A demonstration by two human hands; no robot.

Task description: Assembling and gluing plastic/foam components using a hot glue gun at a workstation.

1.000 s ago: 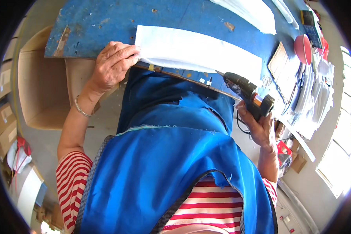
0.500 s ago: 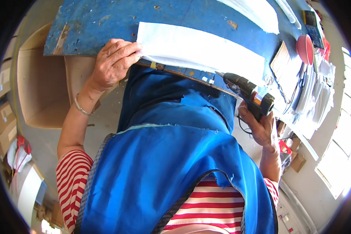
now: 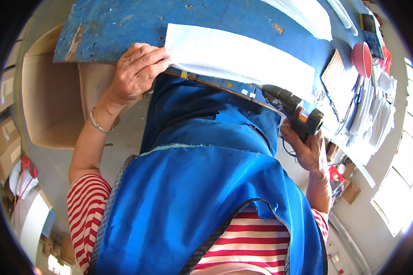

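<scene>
My left hand [image 3: 135,71] rests on the near left corner of a long white strip [image 3: 236,57] that lies on a worn blue tabletop [image 3: 137,23]. Its fingers press the strip's edge at the table's front rim. My right hand [image 3: 307,149] grips a black glue gun [image 3: 291,107] with an orange band, its nozzle pointing toward the strip's near edge at the table rim. A blue apron [image 3: 202,183] over a red and white striped shirt fills the lower middle of the view.
An open cardboard box [image 3: 50,103] stands on the floor to the left, beside smaller boxes [image 3: 7,137]. On the table's right lie a second white sheet [image 3: 307,16], a red round object [image 3: 362,59], a brown board [image 3: 335,80] and stacked white papers [image 3: 376,119].
The glue gun has shifted slightly left toward the strip's edge. My left hand stays pressed on the strip's corner.
</scene>
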